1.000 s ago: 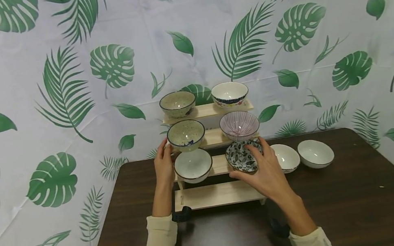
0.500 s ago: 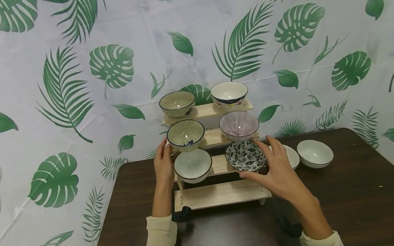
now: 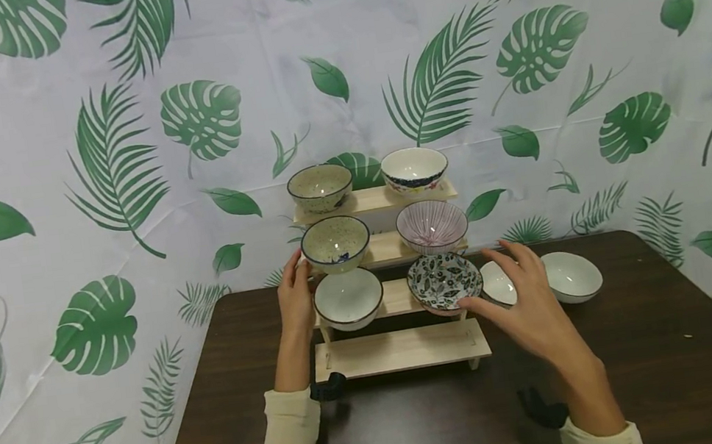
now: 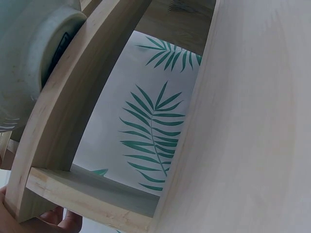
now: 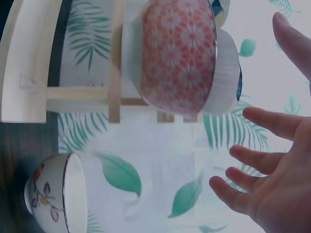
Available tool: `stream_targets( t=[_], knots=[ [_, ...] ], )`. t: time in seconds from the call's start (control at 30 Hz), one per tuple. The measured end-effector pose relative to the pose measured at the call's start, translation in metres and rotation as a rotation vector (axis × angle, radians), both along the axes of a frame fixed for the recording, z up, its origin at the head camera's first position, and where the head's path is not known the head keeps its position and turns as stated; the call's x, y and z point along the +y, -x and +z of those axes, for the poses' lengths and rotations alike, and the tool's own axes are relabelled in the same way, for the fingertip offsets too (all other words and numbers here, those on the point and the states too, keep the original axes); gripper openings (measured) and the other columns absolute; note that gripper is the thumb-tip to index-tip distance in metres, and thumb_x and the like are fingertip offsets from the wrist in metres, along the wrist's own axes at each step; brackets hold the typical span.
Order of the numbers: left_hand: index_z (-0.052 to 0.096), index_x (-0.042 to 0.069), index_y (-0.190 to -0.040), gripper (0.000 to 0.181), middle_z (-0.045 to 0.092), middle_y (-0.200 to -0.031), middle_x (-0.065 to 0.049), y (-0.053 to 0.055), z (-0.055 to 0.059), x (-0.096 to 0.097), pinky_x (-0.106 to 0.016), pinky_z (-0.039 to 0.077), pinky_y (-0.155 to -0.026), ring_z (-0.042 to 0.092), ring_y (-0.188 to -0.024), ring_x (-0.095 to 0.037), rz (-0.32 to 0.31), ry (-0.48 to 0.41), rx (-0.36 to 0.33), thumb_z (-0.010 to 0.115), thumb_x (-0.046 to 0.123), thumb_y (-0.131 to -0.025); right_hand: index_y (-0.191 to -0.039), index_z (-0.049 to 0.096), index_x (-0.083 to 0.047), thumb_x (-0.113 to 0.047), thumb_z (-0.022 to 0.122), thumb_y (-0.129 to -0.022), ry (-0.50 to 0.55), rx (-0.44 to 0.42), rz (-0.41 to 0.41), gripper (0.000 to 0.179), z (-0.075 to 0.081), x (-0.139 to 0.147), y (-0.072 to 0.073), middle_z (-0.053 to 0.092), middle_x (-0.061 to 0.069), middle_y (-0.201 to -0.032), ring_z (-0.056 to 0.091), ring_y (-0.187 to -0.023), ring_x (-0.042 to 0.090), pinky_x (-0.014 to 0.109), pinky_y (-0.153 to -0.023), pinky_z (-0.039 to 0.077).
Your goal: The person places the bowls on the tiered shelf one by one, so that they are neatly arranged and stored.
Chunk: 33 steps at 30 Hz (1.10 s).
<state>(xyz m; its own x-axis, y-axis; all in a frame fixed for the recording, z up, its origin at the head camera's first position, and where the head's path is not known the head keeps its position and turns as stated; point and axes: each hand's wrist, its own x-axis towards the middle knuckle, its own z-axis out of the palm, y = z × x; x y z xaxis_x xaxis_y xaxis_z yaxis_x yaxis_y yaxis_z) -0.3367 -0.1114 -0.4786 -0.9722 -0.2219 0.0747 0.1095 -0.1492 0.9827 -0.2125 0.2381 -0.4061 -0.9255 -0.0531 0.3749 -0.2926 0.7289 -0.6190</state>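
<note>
A tiered wooden display shelf (image 3: 401, 350) carries several bowls in two columns. My left hand (image 3: 295, 300) holds the shelf's left side; in the left wrist view its fingers (image 4: 72, 221) curl round the wooden frame. Beside it sit a white dark-rimmed bowl (image 3: 349, 298) and a speckled beige bowl (image 3: 336, 243). My right hand (image 3: 534, 311), fingers spread, is just right of a black-and-white leaf-patterned bowl (image 3: 445, 281). The right wrist view shows that bowl's red floral outside (image 5: 177, 58) with a gap between it and the right hand (image 5: 277, 179).
Higher tiers hold a pink striped bowl (image 3: 432, 226), a second speckled bowl (image 3: 320, 186) and a white bowl with a patterned outside (image 3: 415, 170). Two white bowls stand on the dark table right of the shelf, one partly behind my right hand (image 3: 499, 284), the other farther right (image 3: 574, 275).
My right hand has let go of the leaf-patterned bowl and moved off to the right, leaving the bowl on its tier. The left hand has stayed at the shelf's side.
</note>
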Motion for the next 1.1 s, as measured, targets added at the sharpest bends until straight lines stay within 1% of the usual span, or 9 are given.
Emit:
stream_targets(
  t=[0.1, 0.2, 0.37, 0.5, 0.67, 0.87, 0.97, 1.03, 1.1],
  knots=[
    [0.044, 0.024, -0.158, 0.051, 0.054, -0.151, -0.01, 0.0, 0.0, 0.0, -0.032, 0.05, -0.101, 0.053, -0.135, -0.025, -0.002, 0.007, -0.001, 0.048, 0.039, -0.109, -0.152, 0.05, -0.008, -0.042, 0.085, -0.084, 0.013, 0.024, -0.018, 0.084, 0.0, 0.006, 0.001, 0.027, 0.021, -0.165, 0.017, -0.153, 0.045, 0.077, -0.109, 0.026],
    [0.044, 0.024, -0.158, 0.051, 0.054, -0.151, -0.011, 0.001, -0.001, 0.0, -0.033, 0.049, -0.103, 0.052, -0.136, -0.025, -0.005, 0.004, 0.0, 0.049, 0.039, -0.109, -0.151, 0.051, -0.006, -0.041, 0.085, -0.084, 0.013, 0.044, -0.037, 0.083, -0.001, 0.012, 0.003, 0.03, 0.023, -0.163, 0.02, -0.152, 0.047, 0.077, -0.11, 0.026],
    [0.044, 0.024, -0.157, 0.05, 0.054, -0.151, -0.01, 0.002, -0.002, 0.0, -0.033, 0.049, -0.102, 0.05, -0.137, -0.023, 0.0, 0.007, 0.003, 0.049, 0.039, -0.109, -0.153, 0.048, -0.005, -0.042, 0.083, -0.086, 0.001, 0.031, -0.061, 0.084, -0.006, 0.022, 0.008, 0.028, 0.026, -0.164, 0.019, -0.151, 0.05, 0.079, -0.108, 0.025],
    [0.046, 0.023, -0.156, 0.049, 0.055, -0.149, -0.01, 0.002, -0.001, 0.0, -0.034, 0.049, -0.101, 0.051, -0.136, -0.022, 0.008, 0.006, 0.01, 0.049, 0.037, -0.109, -0.153, 0.046, -0.005, -0.042, 0.083, -0.086, 0.011, 0.022, -0.077, 0.085, -0.01, 0.028, 0.011, 0.027, 0.028, -0.163, 0.02, -0.15, 0.052, 0.079, -0.107, 0.025],
    [0.047, 0.021, -0.156, 0.048, 0.056, -0.147, -0.011, 0.003, -0.001, 0.0, -0.029, 0.05, -0.097, 0.052, -0.133, -0.022, 0.018, -0.004, 0.01, 0.05, 0.034, -0.109, -0.152, 0.047, -0.004, -0.04, 0.083, -0.086, 0.023, 0.028, -0.098, 0.084, -0.013, 0.036, 0.015, 0.029, 0.029, -0.162, 0.02, -0.149, 0.053, 0.078, -0.108, 0.025],
    [0.047, 0.022, -0.156, 0.049, 0.057, -0.146, -0.011, 0.002, -0.001, 0.001, -0.021, 0.052, -0.089, 0.055, -0.127, -0.022, 0.019, 0.002, 0.005, 0.049, 0.035, -0.109, -0.153, 0.044, 0.0, -0.04, 0.082, -0.088, 0.035, 0.035, -0.12, 0.085, -0.019, 0.047, 0.021, 0.029, 0.033, -0.16, 0.019, -0.147, 0.057, 0.079, -0.107, 0.023],
    [0.046, 0.023, -0.156, 0.049, 0.057, -0.146, -0.011, 0.002, -0.001, 0.002, -0.02, 0.052, -0.087, 0.056, -0.125, -0.022, 0.014, 0.002, 0.005, 0.049, 0.035, -0.109, -0.152, 0.045, 0.001, -0.037, 0.083, -0.087, 0.043, 0.054, -0.128, 0.084, -0.024, 0.052, 0.025, 0.03, 0.035, -0.158, 0.02, -0.146, 0.058, 0.078, -0.108, 0.022],
    [0.046, 0.023, -0.156, 0.049, 0.057, -0.146, -0.011, 0.002, 0.0, 0.001, -0.021, 0.052, -0.088, 0.056, -0.126, -0.022, 0.013, 0.003, 0.002, 0.049, 0.036, -0.109, -0.153, 0.044, 0.001, -0.036, 0.082, -0.088, 0.048, 0.056, -0.136, 0.084, -0.027, 0.056, 0.027, 0.03, 0.035, -0.158, 0.019, -0.147, 0.058, 0.078, -0.108, 0.021],
    [0.045, 0.023, -0.157, 0.05, 0.055, -0.149, -0.011, 0.002, 0.0, 0.0, -0.025, 0.051, -0.094, 0.054, -0.13, -0.023, 0.009, 0.002, -0.002, 0.048, 0.036, -0.109, -0.153, 0.043, 0.002, -0.036, 0.081, -0.089, 0.053, 0.053, -0.14, 0.084, -0.031, 0.06, 0.03, 0.028, 0.036, -0.159, 0.018, -0.147, 0.059, 0.079, -0.108, 0.02]
  ],
)
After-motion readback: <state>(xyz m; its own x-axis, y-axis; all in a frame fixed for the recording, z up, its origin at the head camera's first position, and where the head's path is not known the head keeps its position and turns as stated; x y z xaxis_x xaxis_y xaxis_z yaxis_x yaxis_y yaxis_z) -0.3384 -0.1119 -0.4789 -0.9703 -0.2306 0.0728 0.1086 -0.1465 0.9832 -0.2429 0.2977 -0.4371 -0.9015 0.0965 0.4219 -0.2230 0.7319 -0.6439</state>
